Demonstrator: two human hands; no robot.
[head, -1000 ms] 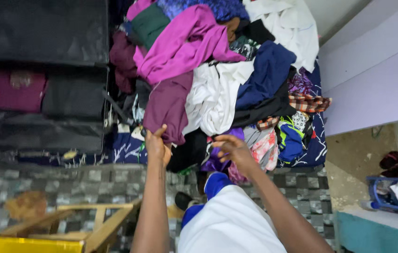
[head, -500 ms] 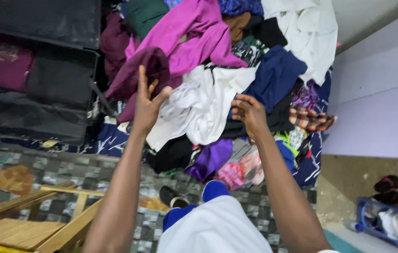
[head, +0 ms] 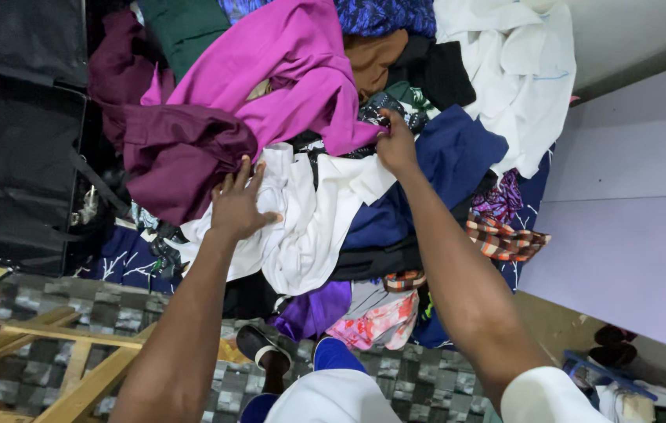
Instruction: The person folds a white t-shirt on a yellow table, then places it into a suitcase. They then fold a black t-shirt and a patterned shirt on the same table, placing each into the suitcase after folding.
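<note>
A heap of clothes lies before me on a dark blue patterned sheet (head: 125,262). My left hand (head: 236,205) is spread open, resting on a white garment (head: 301,219) just below a dark maroon garment (head: 180,153). My right hand (head: 395,145) reaches further up the heap and pinches the lower edge of a bright magenta garment (head: 294,66), beside a navy blue cloth (head: 458,153). A brown cloth (head: 376,55) and a blue patterned one (head: 388,14) lie above it.
A black open suitcase (head: 19,149) sits at the left. A wooden frame (head: 51,364) stands on the checked floor (head: 395,384) at lower left. A lilac wall (head: 630,219) is at right, with shoes (head: 611,345) and a blue basket (head: 591,376) below it.
The maroon garment has left my left hand and now lies higher on the heap. My left hand dropped onto the white garment. My right hand reached up and took the magenta garment's edge.
</note>
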